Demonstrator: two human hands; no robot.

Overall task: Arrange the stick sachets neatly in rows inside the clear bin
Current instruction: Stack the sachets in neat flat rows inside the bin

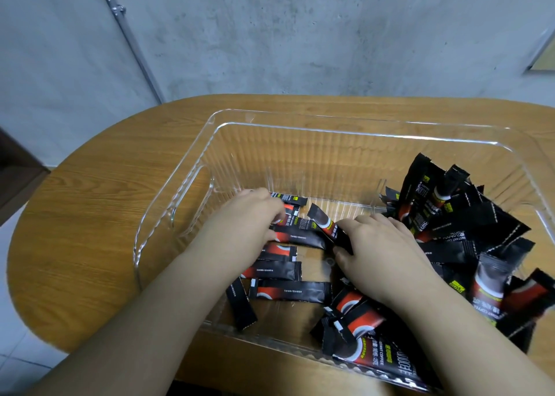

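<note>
A clear ribbed bin (192,161) stands on a wooden table. Along its left side several black-and-red stick sachets (279,269) lie flat in a rough row. A loose heap of sachets (468,215) fills the right side and near corner. Both of my hands are inside the bin. My left hand (249,221) lies palm down on the upper sachets of the row, its fingertips bent onto them. My right hand (381,251) pinches one tilted sachet (324,224) between thumb and fingers, its free end raised toward the row.
The oval wooden table (90,215) ends close on the left and near sides. A grey concrete wall (300,35) rises right behind it. One sachet (240,305) lies askew at the near end of the row.
</note>
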